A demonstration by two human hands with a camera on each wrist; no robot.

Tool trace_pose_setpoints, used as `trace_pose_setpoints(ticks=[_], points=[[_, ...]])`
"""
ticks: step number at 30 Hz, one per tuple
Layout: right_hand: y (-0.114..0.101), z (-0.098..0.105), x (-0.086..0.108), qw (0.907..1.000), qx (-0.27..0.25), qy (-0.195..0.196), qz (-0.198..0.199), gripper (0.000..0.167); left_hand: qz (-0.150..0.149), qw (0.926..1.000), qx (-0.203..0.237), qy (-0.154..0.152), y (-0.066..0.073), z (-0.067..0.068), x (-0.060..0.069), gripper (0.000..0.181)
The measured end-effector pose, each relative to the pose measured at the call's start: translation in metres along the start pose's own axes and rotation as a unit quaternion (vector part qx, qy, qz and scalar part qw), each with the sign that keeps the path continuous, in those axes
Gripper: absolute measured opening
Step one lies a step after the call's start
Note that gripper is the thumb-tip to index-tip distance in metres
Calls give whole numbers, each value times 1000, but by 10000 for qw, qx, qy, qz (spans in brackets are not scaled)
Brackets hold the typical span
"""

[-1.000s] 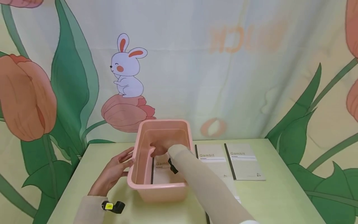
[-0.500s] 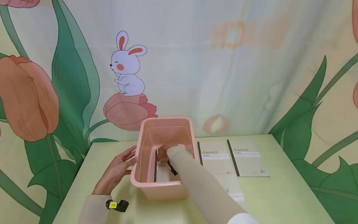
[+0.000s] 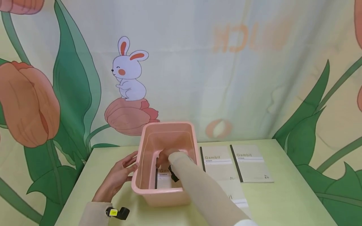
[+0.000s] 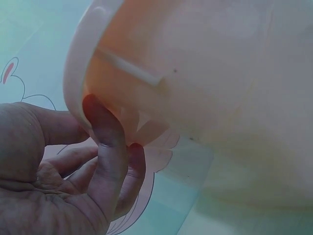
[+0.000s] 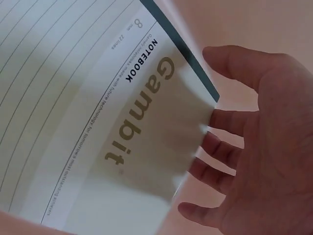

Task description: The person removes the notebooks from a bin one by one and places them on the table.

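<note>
A pink plastic basin [image 3: 165, 198] stands on the table in the head view. My left hand [image 3: 120, 172] grips its left rim; the left wrist view shows fingers [image 4: 108, 147] on both sides of the wall. Inside the basin lies a white "Gambit" notebook [image 3: 162, 182] with a dark spine. My right hand [image 3: 164, 157] reaches down into the basin at the notebook's far end. In the right wrist view its fingertips [image 5: 198, 169] meet the edge of that notebook [image 5: 117, 117], and the thumb [image 5: 232, 63] stays apart from the cover. My right forearm hides part of the basin.
Right of the basin lie more Gambit notebooks on the pale green table [image 3: 285, 194]: one beside the basin [image 3: 216, 153], one farther right [image 3: 251, 163], and one nearer me [image 3: 238, 194], partly under my right sleeve. A printed curtain [image 3: 181, 78] hangs behind the table.
My right hand has drawn slightly nearer and lower inside the basin, its thumb and fingers less spread in the head view. My left hand keeps its place on the rim.
</note>
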State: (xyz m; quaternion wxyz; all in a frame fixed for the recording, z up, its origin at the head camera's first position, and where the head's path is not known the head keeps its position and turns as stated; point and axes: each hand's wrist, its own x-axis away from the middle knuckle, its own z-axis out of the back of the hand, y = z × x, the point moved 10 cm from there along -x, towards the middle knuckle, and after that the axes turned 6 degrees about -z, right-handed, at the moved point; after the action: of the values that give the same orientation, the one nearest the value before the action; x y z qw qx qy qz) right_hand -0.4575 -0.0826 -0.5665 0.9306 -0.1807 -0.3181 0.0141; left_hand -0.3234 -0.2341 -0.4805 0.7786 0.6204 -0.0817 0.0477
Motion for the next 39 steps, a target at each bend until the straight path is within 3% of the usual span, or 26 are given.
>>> trace_pose_setpoints(ticks=[6,10,12,16,18,22,24,26,27,29,31,33,35,37,38,39], points=[[-8,-3,-4,9969,676,12,400,28,7,10000,16,39,-3,-1,2,62],[-8,-3,-2,9967,648,-31,482,24,-29,10000,35,22,-4,-3,1,62],[-10,-3,1,9953,784,-18,573,30,-52,10000,45,-2,-3,-4,1,61],[-15,-4,5,9909,1147,42,699,63,-90,10000,37,-12,0,-5,2,60],[-18,4,15,9910,1087,359,689,68,-79,10000,29,-5,0,-5,3,61],[-28,5,-5,9849,1066,886,1038,69,-49,10000,31,-35,-1,-6,4,61],[-40,8,-12,9754,983,904,1752,65,-69,10000,32,-47,-1,-6,3,61],[-54,19,1,9575,923,1125,2491,57,-101,9999,18,-69,0,-6,1,60],[-60,28,18,9466,1023,1276,2778,52,-118,9999,18,-71,0,-6,0,60],[-72,44,44,9156,1236,1641,3457,41,-145,9999,0,-78,1,-6,-1,60],[-75,53,52,8998,1503,2083,3527,30,-160,9998,-2,-87,2,-6,-2,60],[-69,52,28,9097,1529,2169,3194,35,-164,9998,13,-86,2,-5,-2,60],[-60,49,3,9366,1163,1951,2667,37,-155,9998,8,-84,1,-4,-2,61],[-52,50,-4,9573,862,1830,2066,39,-148,9999,0,-75,1,-3,-1,61],[-50,51,-6,9627,758,1827,1848,40,-146,9999,-6,-73,0,-2,-1,61],[-52,56,8,9641,690,1827,1801,36,-140,9999,-15,-69,0,-2,-1,61]])
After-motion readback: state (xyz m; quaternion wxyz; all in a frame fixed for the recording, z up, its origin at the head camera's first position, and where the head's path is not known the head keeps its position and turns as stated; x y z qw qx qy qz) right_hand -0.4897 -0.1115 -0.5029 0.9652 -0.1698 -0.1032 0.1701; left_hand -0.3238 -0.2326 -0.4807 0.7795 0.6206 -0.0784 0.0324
